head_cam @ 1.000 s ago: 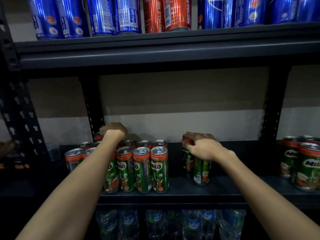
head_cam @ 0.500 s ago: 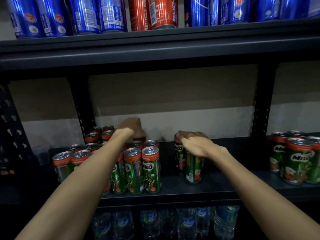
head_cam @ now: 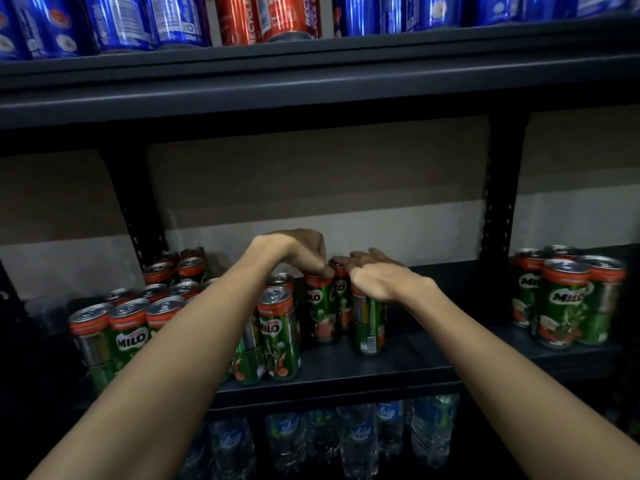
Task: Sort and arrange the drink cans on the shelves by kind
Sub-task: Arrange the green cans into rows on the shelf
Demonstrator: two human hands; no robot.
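Note:
Green Milo cans with red-orange collars stand on the dark middle shelf (head_cam: 398,367). My left hand (head_cam: 301,252) grips the top of one Milo can (head_cam: 322,313) from above. Right beside it, my right hand (head_cam: 377,277) covers and holds the tops of two more Milo cans (head_cam: 369,327); one stands behind the other. The two hands nearly touch. A block of several Milo cans (head_cam: 277,334) stands to the left, partly hidden by my left forearm. Another Milo group (head_cam: 568,303) stands at the right.
The upper shelf (head_cam: 311,81) carries blue cans (head_cam: 121,22) and red cans (head_cam: 270,15). Water bottles (head_cam: 356,441) fill the shelf below. Black perforated uprights (head_cam: 498,202) stand behind the cans on both sides. Bare shelf lies between the held cans and the right group.
My left hand has left the back of the left block and come right, bringing a Milo can up next to the cans under my right hand. The view shifted slightly left.

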